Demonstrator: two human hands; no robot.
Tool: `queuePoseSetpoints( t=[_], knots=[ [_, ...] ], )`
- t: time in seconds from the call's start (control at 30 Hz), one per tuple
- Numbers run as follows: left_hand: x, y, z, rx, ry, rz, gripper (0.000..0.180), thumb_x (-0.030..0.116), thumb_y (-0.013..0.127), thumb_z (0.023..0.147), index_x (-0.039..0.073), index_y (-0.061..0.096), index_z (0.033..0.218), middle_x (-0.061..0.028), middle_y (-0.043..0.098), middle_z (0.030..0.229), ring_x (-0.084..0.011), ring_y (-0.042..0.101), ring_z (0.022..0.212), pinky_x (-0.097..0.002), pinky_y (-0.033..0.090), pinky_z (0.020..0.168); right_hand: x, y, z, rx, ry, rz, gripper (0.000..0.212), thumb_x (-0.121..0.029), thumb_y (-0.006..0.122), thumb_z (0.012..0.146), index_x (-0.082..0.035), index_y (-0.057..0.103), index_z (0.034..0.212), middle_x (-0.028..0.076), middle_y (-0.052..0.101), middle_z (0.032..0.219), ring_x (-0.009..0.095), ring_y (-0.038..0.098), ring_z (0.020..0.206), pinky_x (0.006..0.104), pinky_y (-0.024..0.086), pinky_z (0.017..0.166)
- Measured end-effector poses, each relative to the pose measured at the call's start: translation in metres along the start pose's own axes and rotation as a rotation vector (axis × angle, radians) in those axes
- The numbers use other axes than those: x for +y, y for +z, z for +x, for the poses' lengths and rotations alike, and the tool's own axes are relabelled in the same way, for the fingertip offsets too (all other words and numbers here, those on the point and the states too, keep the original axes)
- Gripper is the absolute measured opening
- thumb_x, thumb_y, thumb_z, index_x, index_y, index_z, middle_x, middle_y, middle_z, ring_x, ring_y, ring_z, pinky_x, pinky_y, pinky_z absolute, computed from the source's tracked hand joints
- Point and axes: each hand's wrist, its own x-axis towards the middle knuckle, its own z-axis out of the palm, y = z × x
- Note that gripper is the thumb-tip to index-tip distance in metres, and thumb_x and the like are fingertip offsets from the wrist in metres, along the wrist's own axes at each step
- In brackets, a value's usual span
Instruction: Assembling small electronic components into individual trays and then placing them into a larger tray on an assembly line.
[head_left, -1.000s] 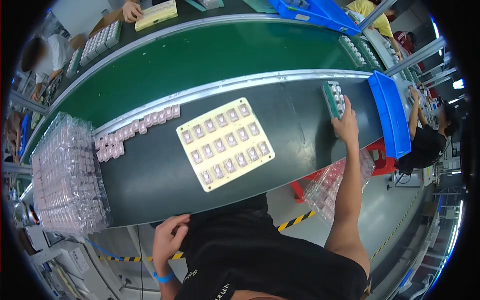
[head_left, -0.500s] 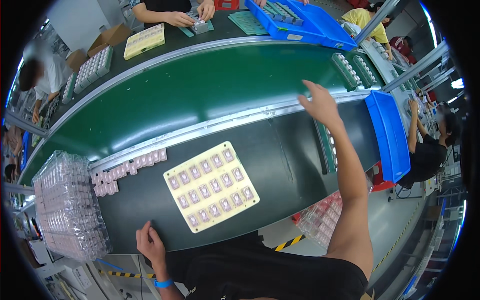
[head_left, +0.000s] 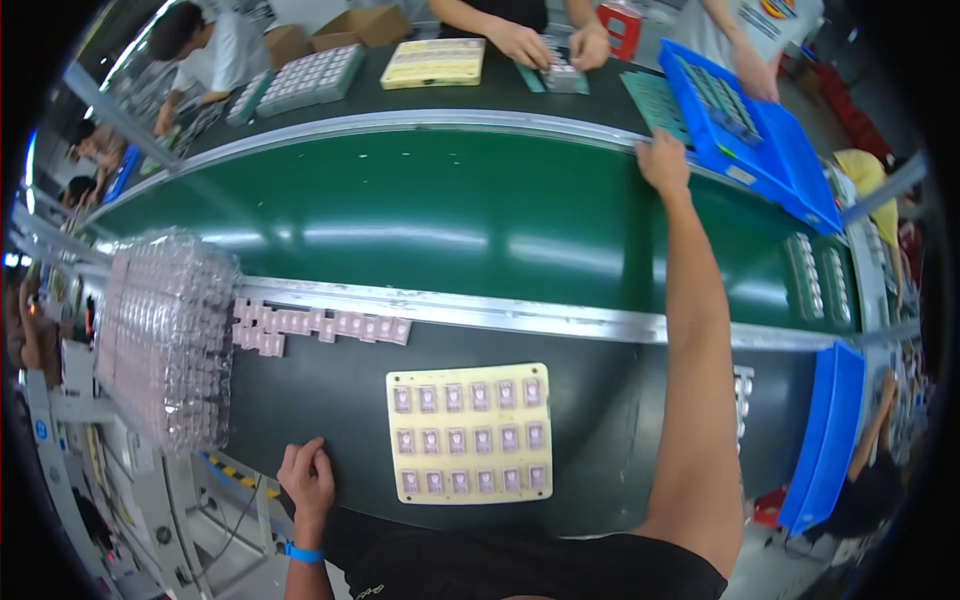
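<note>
My right hand [head_left: 664, 163] is stretched across the green conveyor belt to its far rail. Its fingers are closed at the near end of the flat green boards [head_left: 652, 102], which lie fanned on the far bench; the exact grip is partly hidden. At the front edge of my bench rests my left hand [head_left: 307, 482], empty, with fingers loosely bent and apart. Between my arms lies a cream tray [head_left: 470, 419] whose rows of pockets hold small pinkish clear pieces. A strip of similar pink pieces [head_left: 325, 325] lies by the near rail.
A tall plastic-wrapped stack [head_left: 172, 345] of pink pieces stands left. Blue bins sit at right [head_left: 828, 440] and far right [head_left: 790, 180], the far one holding boards. Co-workers' hands [head_left: 550, 50] handle a part across the belt [head_left: 450, 210]. White-topped strips [head_left: 805, 277] lie on the belt's right.
My right hand has reached farther across the belt, from above the near rail to the green boards. The view has turned to the right. My left hand stays near the bench edge.
</note>
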Motion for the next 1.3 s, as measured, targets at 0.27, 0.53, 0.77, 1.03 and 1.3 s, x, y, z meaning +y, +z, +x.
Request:
queuePoseSetpoints(
  t=[0.27,0.53,0.77,1.03,1.3],
  knots=[
    [0.002,-0.010,-0.005,0.012,-0.039,0.040,0.013,-0.004,0.067,0.084,0.003,0.072,0.093,-0.0089,0.055,0.070,-0.0207,0.054,0.053,-0.0328,0.042,0.050,-0.031,0.002,0.036,-0.159,0.171,-0.044,0.059,-0.051,0.052,0.099,-0.004,0.061,0.134,0.021,0.058,0.140,0.043,0.056,0.129,0.0558,0.049,0.104],
    [0.009,-0.001,0.006,0.005,-0.020,-0.003,0.011,-0.002,0.068,0.084,0.004,0.073,0.092,-0.0083,0.054,0.070,-0.0207,0.055,0.054,-0.0334,0.043,0.050,0.017,-0.004,0.021,-0.080,-0.036,0.008,0.043,-0.035,0.054,0.099,0.001,0.069,0.116,0.027,0.063,0.123,0.047,0.064,0.110,0.0544,0.052,0.097],
    [-0.003,-0.008,-0.006,-0.012,-0.036,0.014,0.016,-0.005,0.061,0.090,0.002,0.072,0.099,-0.0098,0.055,0.075,-0.0206,0.051,0.056,-0.0335,0.040,0.051,-0.018,0.006,0.017,-0.014,0.047,-0.004,0.048,-0.040,0.060,0.098,-0.002,0.061,0.128,0.022,0.062,0.131,0.039,0.059,0.125,0.0518,0.051,0.102],
    [0.000,-0.001,-0.002,-0.062,-0.027,0.029,0.016,-0.005,0.060,0.090,0.002,0.070,0.100,-0.0093,0.052,0.075,-0.0211,0.049,0.056,-0.0351,0.036,0.050,-0.008,-0.005,0.031,-0.093,0.163,0.035,0.064,-0.049,0.053,0.101,-0.004,0.049,0.147,0.018,0.050,0.152,0.038,0.046,0.141,0.0517,0.042,0.114],
    [-0.003,-0.002,-0.006,-0.066,-0.098,0.049,0.015,-0.004,0.058,0.091,0.001,0.069,0.099,-0.0085,0.052,0.076,-0.0194,0.047,0.057,-0.0341,0.035,0.051,-0.014,-0.011,0.037,-0.213,0.163,0.038,0.056,-0.045,0.054,0.100,-0.012,0.052,0.145,0.010,0.050,0.148,0.031,0.044,0.142,0.0584,0.043,0.109]
  ],
)
